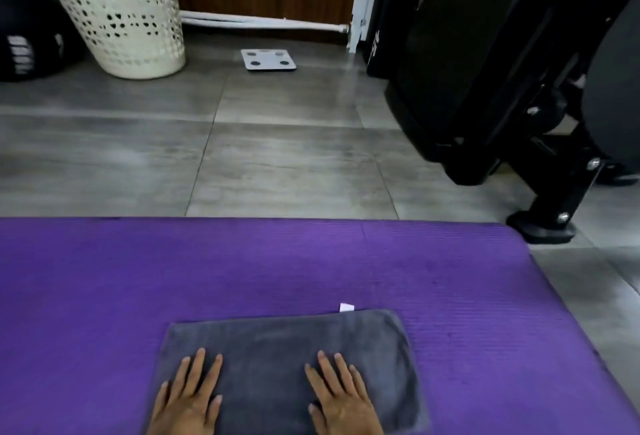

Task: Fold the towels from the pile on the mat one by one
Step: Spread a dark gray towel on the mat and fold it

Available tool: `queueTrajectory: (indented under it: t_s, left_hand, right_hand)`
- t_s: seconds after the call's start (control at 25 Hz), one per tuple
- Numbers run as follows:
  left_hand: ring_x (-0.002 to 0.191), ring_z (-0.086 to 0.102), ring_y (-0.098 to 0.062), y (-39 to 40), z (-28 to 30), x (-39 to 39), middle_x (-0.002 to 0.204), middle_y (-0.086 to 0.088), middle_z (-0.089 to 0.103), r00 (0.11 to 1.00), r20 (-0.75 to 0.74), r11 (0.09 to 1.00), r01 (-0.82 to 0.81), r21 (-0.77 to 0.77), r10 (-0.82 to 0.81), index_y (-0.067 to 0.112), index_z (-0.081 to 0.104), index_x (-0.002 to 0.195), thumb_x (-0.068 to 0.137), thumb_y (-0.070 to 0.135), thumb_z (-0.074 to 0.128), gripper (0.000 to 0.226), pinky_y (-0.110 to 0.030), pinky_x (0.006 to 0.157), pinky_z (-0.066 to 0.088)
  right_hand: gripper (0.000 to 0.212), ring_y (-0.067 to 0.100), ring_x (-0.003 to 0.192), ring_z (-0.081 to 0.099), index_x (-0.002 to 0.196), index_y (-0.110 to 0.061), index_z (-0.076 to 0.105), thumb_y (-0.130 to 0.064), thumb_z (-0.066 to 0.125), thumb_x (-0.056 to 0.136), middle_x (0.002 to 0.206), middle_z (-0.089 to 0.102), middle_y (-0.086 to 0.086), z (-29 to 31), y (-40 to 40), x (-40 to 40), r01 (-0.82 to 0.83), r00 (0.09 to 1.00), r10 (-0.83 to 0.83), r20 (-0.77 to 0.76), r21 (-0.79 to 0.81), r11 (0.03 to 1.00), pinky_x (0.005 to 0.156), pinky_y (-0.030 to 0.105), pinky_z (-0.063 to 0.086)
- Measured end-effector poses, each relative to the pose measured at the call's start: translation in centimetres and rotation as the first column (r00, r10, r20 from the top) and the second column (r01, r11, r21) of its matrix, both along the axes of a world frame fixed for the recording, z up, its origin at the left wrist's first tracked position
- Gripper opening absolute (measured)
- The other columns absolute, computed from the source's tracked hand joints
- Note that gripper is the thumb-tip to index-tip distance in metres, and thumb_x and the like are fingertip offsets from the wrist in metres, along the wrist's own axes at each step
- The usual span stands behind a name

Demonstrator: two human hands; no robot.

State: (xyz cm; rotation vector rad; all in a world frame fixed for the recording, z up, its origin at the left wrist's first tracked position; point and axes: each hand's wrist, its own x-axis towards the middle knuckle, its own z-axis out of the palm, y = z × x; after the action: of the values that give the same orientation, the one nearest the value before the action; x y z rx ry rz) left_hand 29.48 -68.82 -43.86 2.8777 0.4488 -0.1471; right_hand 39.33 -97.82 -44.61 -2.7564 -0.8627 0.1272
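Observation:
A grey towel lies folded into a flat rectangle on the purple mat, near the bottom edge of the head view. A small white tag sticks out at its far edge. My left hand lies flat on the towel's left part with straight, spread fingers. My right hand presses flat on the right part the same way. No pile of other towels is in view.
Grey floor tiles stretch beyond the mat. A cream perforated laundry basket stands at the back left, a white bathroom scale lies by the wall, and a black exercise machine with a foot stands close to the mat's right corner.

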Motion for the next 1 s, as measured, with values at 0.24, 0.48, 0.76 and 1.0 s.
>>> queueTrajectory:
  t_s: [0.24,0.48,0.76,1.0]
  left_hand:
    - [0.135,0.045,-0.029,-2.1,3.2,0.6,0.159,-0.002,0.018,0.968,-0.217,0.992,0.113,-0.057,-0.122,0.023,0.037,0.147,0.071,0.055,0.054,0.084,-0.050,0.093,0.051]
    - [0.145,0.026,-0.026,-3.9,3.8,0.5,0.162,0.010,-0.002,0.960,-0.276,0.990,-0.081,-0.118,0.045,0.038,0.013,0.152,0.081,0.059,0.056,0.085,-0.059,0.092,0.044]
    - [0.136,0.042,-0.032,-4.6,2.9,-0.1,0.159,0.007,0.018,0.921,-0.385,0.996,0.029,-0.090,-0.061,0.037,0.031,0.147,0.083,0.057,0.039,0.067,-0.068,0.083,0.047]
    - [0.149,0.004,-0.028,-3.6,2.6,-1.7,0.163,0.003,0.002,0.943,-0.191,0.954,-0.291,-0.076,0.272,0.039,0.014,0.153,0.095,0.052,0.045,0.067,-0.055,0.112,0.023]
  right_hand:
    - [0.070,0.030,0.133,0.038,0.138,-0.026,0.051,-0.057,0.050,0.075,0.146,0.051,0.005,0.6,-1.0,-1.4,0.170,0.982,-0.179,-0.062,-0.130,0.977,0.113,0.046,0.011]
    - [0.064,0.024,0.137,0.036,0.143,-0.032,0.046,-0.057,0.046,0.084,0.151,0.045,-0.001,0.9,-1.6,-1.7,0.024,0.996,-0.041,-0.083,-0.204,0.979,0.113,0.044,0.012]
    - [0.062,0.026,0.142,0.032,0.147,-0.031,0.041,-0.056,0.042,0.091,0.157,0.033,0.000,0.1,-0.7,-2.6,-0.122,0.992,0.117,-0.039,-0.195,0.973,0.112,0.046,0.020]
    - [0.062,0.033,0.140,0.035,0.146,-0.024,0.045,-0.053,0.040,0.091,0.154,0.039,0.006,0.2,-1.6,-2.7,0.116,0.993,-0.115,0.018,-0.157,0.981,0.113,0.053,0.019]
